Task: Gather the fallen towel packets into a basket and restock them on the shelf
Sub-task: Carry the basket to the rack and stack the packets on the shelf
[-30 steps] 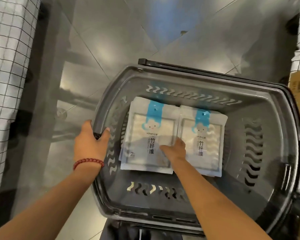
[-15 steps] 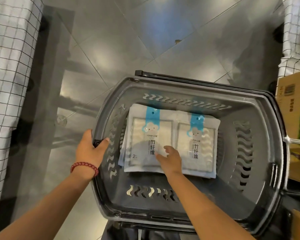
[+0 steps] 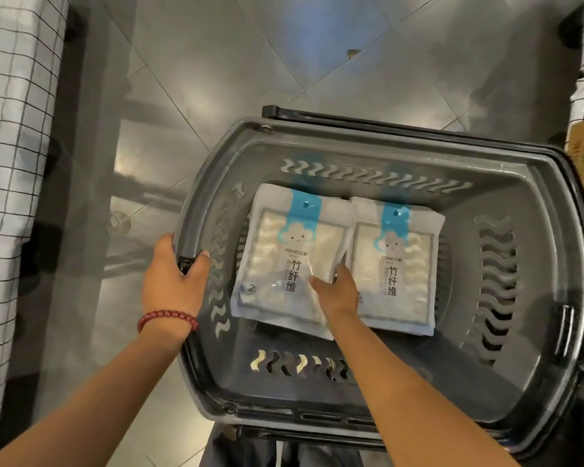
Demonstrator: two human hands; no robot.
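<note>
Two towel packets (image 3: 398, 264) in a grey basket (image 3: 520, 332)
Right hand (image 3: 338, 293) pinches the left packet (image 3: 284, 251), white with blue strip and cloud face; left hand (image 3: 171, 274) grips the basket rim.

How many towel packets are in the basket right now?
2 show their faces: the left packet, gripped by the right hand, and the right packet beside it, both in the basket. Edges beneath hint at more, hidden.
</note>
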